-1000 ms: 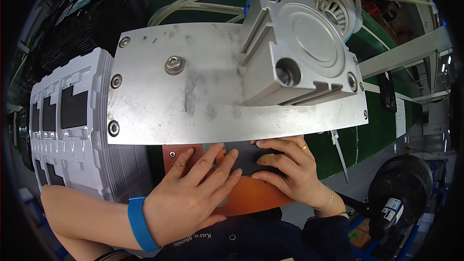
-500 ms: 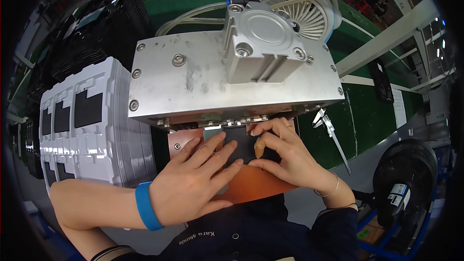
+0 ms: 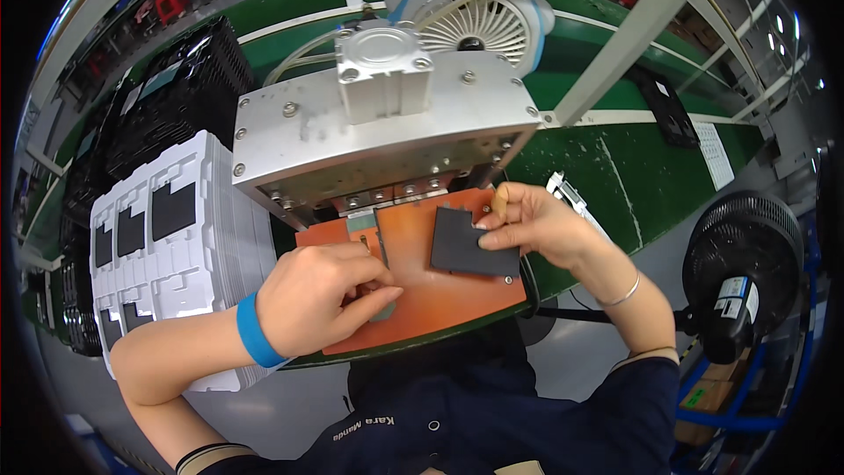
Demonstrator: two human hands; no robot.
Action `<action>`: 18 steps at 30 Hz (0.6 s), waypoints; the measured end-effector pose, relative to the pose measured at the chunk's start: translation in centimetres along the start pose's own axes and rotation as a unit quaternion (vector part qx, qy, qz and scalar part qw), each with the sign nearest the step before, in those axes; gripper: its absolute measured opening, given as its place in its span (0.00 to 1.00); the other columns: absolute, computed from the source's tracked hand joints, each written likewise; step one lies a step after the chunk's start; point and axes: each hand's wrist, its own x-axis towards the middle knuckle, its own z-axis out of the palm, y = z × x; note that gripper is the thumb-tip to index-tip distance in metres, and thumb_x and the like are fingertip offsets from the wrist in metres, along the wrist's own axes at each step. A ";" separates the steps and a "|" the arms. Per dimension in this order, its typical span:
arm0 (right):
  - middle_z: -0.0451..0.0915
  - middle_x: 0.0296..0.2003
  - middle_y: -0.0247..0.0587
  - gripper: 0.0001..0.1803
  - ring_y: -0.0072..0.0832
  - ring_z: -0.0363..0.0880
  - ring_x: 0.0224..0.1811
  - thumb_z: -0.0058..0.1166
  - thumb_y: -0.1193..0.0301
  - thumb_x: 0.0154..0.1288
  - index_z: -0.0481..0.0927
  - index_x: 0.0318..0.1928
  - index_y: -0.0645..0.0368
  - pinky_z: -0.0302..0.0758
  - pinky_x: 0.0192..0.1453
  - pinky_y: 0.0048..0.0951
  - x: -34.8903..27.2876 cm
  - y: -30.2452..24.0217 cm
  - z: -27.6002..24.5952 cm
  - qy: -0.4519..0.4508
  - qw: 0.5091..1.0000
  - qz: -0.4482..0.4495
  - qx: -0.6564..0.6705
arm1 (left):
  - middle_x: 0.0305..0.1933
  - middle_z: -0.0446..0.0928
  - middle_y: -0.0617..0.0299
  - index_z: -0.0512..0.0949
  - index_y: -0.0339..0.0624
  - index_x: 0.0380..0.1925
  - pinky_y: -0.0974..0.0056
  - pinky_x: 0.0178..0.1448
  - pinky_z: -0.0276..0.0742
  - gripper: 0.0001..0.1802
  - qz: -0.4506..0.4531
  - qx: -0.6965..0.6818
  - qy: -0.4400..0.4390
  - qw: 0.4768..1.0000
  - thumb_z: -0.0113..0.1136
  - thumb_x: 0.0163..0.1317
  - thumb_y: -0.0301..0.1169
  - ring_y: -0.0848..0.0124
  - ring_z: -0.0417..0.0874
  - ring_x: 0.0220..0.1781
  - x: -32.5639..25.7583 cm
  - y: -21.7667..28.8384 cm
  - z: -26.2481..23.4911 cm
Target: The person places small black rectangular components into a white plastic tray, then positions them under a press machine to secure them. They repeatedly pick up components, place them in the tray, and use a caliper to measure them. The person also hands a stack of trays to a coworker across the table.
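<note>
An orange base plate (image 3: 440,295) lies under a grey metal press (image 3: 378,136) with a square cylinder on top. A dark grey flat square part (image 3: 464,246) rests on the orange plate's right half. My right hand (image 3: 538,227) pinches its upper right edge with thumb and fingers. My left hand (image 3: 321,299), a blue band at its wrist, lies fingers-down on the plate's left half, over a small grey piece (image 3: 380,308) that it mostly hides.
A stack of white trays (image 3: 171,237) with dark parts stands at the left, black crates (image 3: 167,92) behind it. A green conveyor belt (image 3: 633,167) runs behind the press. A white fan (image 3: 479,22) sits at the back, a black fan (image 3: 747,251) at right.
The view has pulled back from the press. My hands, earlier together over the dark part, have spread apart: the left now on the plate's left half, the right at the part's edge.
</note>
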 end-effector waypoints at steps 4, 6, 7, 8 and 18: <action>0.84 0.35 0.34 0.16 0.19 0.84 0.34 0.69 0.77 0.56 0.70 0.31 0.50 0.81 0.33 0.22 0.2 -0.5 -1.8 0.003 0.999 0.022 0.025 | 0.23 0.78 0.57 0.83 0.37 0.27 0.65 0.25 0.74 0.05 0.014 0.037 -0.009 0.999 0.67 0.58 0.28 0.65 0.81 0.22 -0.2 0.9 -0.3; 0.84 0.35 0.34 0.16 0.20 0.84 0.34 0.69 0.77 0.56 0.71 0.30 0.49 0.82 0.34 0.25 0.4 0.1 -2.2 0.004 1.000 0.027 0.015 | 0.22 0.79 0.56 0.83 0.37 0.26 0.64 0.25 0.73 0.06 0.009 0.054 -0.015 0.998 0.67 0.58 0.28 0.64 0.80 0.21 -0.5 1.4 -0.3; 0.84 0.34 0.34 0.16 0.21 0.84 0.34 0.69 0.77 0.56 0.71 0.30 0.49 0.82 0.34 0.26 0.3 0.7 -2.2 0.005 1.000 0.020 0.005 | 0.22 0.79 0.56 0.83 0.37 0.25 0.64 0.24 0.73 0.07 0.002 0.056 -0.023 0.998 0.67 0.58 0.29 0.63 0.79 0.20 -0.5 1.8 -0.4; 0.84 0.34 0.34 0.16 0.20 0.84 0.34 0.69 0.77 0.56 0.71 0.31 0.49 0.82 0.34 0.26 -0.1 0.4 -2.0 -0.002 1.000 0.010 0.021 | 0.22 0.79 0.56 0.83 0.36 0.24 0.64 0.24 0.72 0.08 -0.012 0.056 -0.033 0.998 0.67 0.59 0.29 0.63 0.79 0.19 -0.8 2.1 -0.3; 0.84 0.38 0.36 0.15 0.17 0.83 0.36 0.68 0.78 0.57 0.71 0.30 0.53 0.80 0.32 0.21 -2.6 1.0 0.6 -0.033 0.998 -0.061 0.006 | 0.27 0.82 0.54 0.81 0.33 0.30 0.68 0.29 0.78 0.20 -0.247 -0.160 -0.140 0.945 0.59 0.68 0.42 0.69 0.85 0.26 1.2 3.8 -0.2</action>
